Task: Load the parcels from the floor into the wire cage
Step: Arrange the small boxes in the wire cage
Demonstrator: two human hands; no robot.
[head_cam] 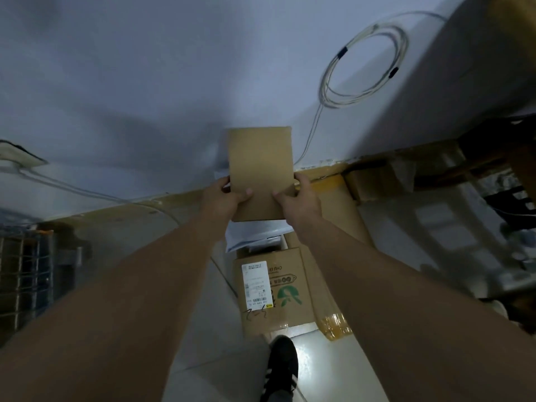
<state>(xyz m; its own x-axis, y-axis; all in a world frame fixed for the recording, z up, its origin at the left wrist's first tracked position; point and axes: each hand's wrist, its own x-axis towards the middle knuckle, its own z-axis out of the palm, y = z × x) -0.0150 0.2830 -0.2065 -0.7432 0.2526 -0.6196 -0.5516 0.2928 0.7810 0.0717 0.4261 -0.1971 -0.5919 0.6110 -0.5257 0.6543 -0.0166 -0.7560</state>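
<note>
One cage (23, 271) stood low at the far left, well apart from the work. On the floor ahead lay one labelled box (278, 291), one white bag (255, 236) just beyond it, and at least two taped cartons (333, 216) to the right; the rest was too blurred to count. One flat parcel (259, 169) was held upright above the bag. This looked like the carry step, and the next move called for a turn left to the cage. The left hand (223, 198) and right hand (301, 198) each pinched a lower side edge, thumbs on the near face.
</note>
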